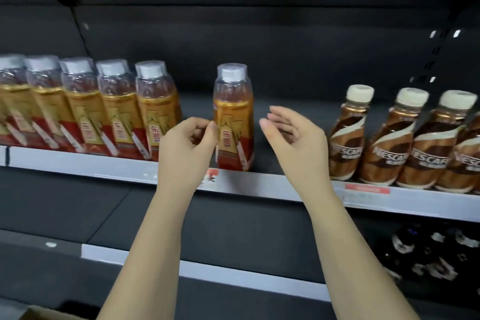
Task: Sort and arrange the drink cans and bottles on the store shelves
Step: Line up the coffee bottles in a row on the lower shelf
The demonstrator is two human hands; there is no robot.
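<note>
"NESCAFÉ" on brown coffee bottles (384, 153), gold tea bottle labels (235, 138) and shelf price tags (366, 188) unreadable

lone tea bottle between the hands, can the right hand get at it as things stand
Probably yes. The right hand hangs open just right of the lone tea bottle, with bare shelf between them. The coffee bottles stand further right, and the left hand sits at the bottle's other side.

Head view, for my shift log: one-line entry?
left hand touching lone tea bottle | right hand open, apart | shelf
</note>
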